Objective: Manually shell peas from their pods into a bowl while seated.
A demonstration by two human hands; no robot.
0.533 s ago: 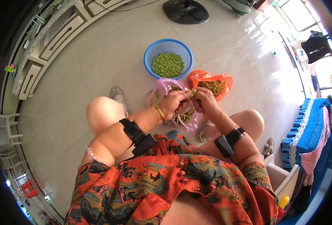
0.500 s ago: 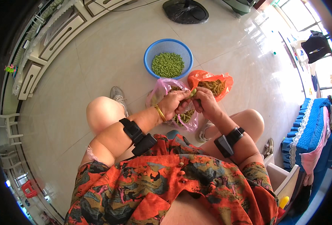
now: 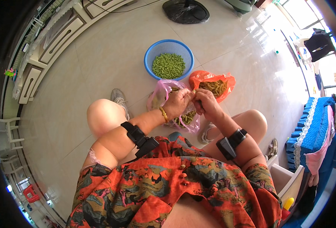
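Note:
My left hand (image 3: 178,102) and my right hand (image 3: 208,103) meet fingertip to fingertip, both closed in a pinch on a green bean pod, which the fingers now almost wholly hide. Under them lies a thin pink plastic bag (image 3: 157,95) with bean pods (image 3: 184,120) inside. Touching its right side, an orange plastic bag (image 3: 230,80) stands open, full of brownish-green pods (image 3: 213,88). Just beyond the bags is a blue mesh basket (image 3: 148,64) that holds a heap of shelled green beans (image 3: 168,65).
My knees and shoes flank the bags on the tiled floor (image 3: 73,121). A cabinet with drawers (image 3: 61,43) curves along the far left, and a black stand base (image 3: 185,11) is at the back. On the right are a blue quilted cover (image 3: 310,129) and a pale chair (image 3: 285,176).
The green pod showed between my fingertips before; now my left hand has moved right and closed over it, against my right hand.

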